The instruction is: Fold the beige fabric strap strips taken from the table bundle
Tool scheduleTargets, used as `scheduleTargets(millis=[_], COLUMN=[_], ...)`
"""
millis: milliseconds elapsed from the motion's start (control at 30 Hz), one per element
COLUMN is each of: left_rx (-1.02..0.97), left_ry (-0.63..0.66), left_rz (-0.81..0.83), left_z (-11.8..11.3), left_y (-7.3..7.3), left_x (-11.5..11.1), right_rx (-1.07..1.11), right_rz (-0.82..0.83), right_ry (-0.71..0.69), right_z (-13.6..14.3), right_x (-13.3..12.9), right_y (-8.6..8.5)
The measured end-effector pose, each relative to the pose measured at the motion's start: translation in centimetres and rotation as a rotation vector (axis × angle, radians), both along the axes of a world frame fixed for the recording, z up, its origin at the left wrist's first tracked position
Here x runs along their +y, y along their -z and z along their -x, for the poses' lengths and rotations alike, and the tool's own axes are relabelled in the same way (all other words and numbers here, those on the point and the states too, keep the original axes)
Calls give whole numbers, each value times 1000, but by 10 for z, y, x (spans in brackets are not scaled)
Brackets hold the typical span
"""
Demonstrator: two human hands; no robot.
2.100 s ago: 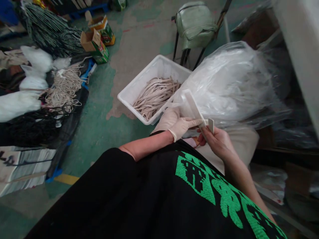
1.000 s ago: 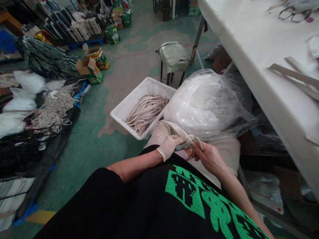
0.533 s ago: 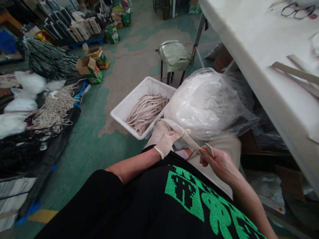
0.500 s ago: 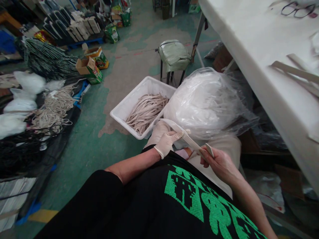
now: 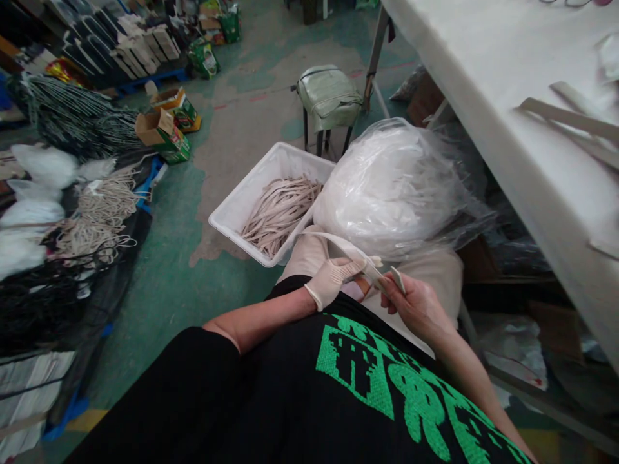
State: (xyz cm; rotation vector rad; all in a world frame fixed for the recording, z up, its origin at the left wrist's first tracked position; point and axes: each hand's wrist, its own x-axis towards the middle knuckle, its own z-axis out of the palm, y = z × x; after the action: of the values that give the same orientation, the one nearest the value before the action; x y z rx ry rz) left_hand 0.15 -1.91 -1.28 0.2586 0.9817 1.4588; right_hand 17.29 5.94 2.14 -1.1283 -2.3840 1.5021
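A flat off-white strap (image 5: 344,245) runs across my lap, curving from the rim of the white bin to my hands. My left hand (image 5: 331,282), in a pale thin glove, is closed around the strap with its fingers pointing right. Just to its right, my bare right hand (image 5: 416,301) pinches the strap, and a short end sticks up above the thumb. In the white plastic bin (image 5: 236,205), beyond my left knee, lies a heap of similar beige straps (image 5: 281,214). A large clear plastic bag (image 5: 387,187) with white contents bulges beside the bin, past my knees.
A white table (image 5: 449,71) with flat strips (image 5: 565,119) on it rises at the right. A stool with a wrapped green cushion (image 5: 329,96) stands behind the bin. Open cartons (image 5: 164,135), cord bundles (image 5: 104,216) and white bags (image 5: 31,209) lie on the left.
My left hand has slid along the strap toward my right hand, narrowing the gap between them. The view has shifted slightly, so the surroundings sit a little further left and higher.
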Motion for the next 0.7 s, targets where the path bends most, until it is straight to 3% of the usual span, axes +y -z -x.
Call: scheduleTargets(millis=[233, 333, 433, 533, 700], left_rx=[35, -27, -79, -130, -143], left_ry=[66, 12, -30, 1, 34], left_rz=[10, 36, 84, 104, 102], left_z=[-10, -5, -1, -1, -8], left_y=[-3, -16, -30, -33, -17], left_x=[-1, -2, -4, -4, -6], right_rx=[61, 166, 314, 414, 470], right_rz=[-24, -51, -232, -342, -349], right_ry=[13, 181, 311, 135, -120], right_z=[19, 8, -3, -6, 6], right_x=[-1, 8, 16, 16, 6], right_y=[0, 2, 6, 6, 0])
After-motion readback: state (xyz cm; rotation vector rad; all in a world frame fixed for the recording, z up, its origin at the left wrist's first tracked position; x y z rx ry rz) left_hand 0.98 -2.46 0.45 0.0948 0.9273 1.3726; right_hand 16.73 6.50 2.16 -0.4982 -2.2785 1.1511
